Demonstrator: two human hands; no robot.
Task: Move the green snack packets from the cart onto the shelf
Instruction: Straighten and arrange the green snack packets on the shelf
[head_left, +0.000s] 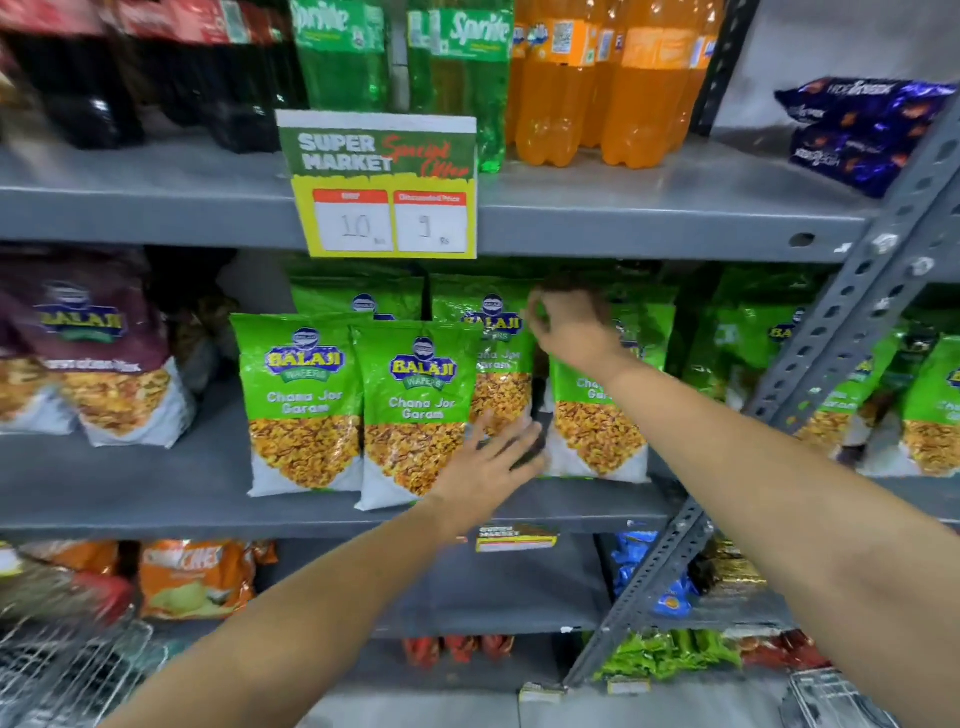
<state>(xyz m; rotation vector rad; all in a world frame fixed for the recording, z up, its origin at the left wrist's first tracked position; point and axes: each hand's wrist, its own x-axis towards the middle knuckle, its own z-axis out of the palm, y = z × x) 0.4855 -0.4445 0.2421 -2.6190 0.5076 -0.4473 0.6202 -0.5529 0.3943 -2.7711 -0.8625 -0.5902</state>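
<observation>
Several green Balaji snack packets stand upright on the grey middle shelf (156, 488). Two front packets (415, 405) stand side by side at the centre, with more behind them. My left hand (488, 462) is spread flat, fingers apart, against the lower edge of a rear packet (498, 364) between the front rows. My right hand (566, 322) reaches higher, its fingers pinched on the top of the right-hand green packet (597, 431), which stands on the shelf. A corner of the wire cart (67, 670) shows blurred at the lower left.
A price sign (384, 187) hangs from the upper shelf, which holds soda bottles (561, 83). Maroon packets (98, 353) stand at the left and more green packets (852, 395) at the right, beyond a slanted steel upright (852, 322). Orange and blue packets fill the lower shelves.
</observation>
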